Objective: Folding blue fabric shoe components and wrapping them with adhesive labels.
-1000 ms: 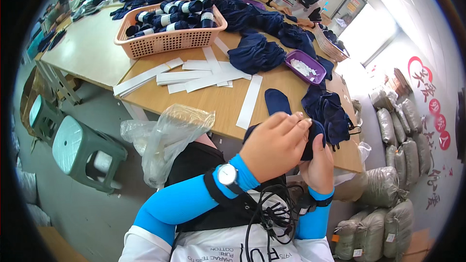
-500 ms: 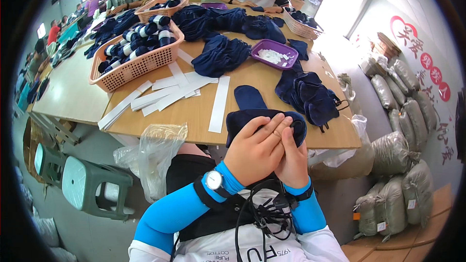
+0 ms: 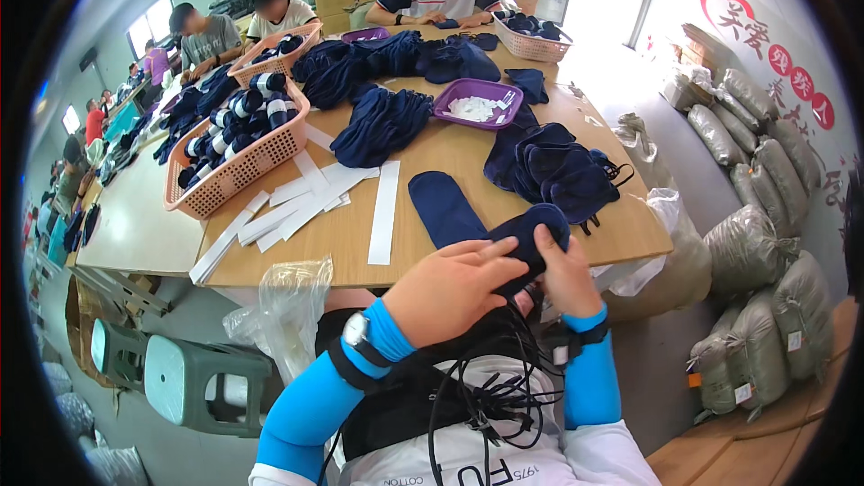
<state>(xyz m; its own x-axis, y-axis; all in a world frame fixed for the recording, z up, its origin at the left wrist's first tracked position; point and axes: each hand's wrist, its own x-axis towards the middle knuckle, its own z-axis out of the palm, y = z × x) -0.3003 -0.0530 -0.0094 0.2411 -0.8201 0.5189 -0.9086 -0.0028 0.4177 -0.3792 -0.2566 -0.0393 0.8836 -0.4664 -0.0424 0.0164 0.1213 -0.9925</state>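
Head view: both hands work a dark navy sock [image 3: 531,238] at the near edge of the wooden table [image 3: 432,162]. Left hand [image 3: 450,288] lies over it, fingers together; right hand [image 3: 565,274] clamps its end, just beside a flat sock [image 3: 443,207].

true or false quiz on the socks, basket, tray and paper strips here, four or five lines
1. Both hands, left hand and right hand, hold a navy sock. True.
2. The basket is empty. False: it holds rolled socks.
3. The purple tray holds white pieces. True.
4. The paper strips lie on the floor. False: they lie on the table.
5. A flat sock lies on the table beyond the hands. True.
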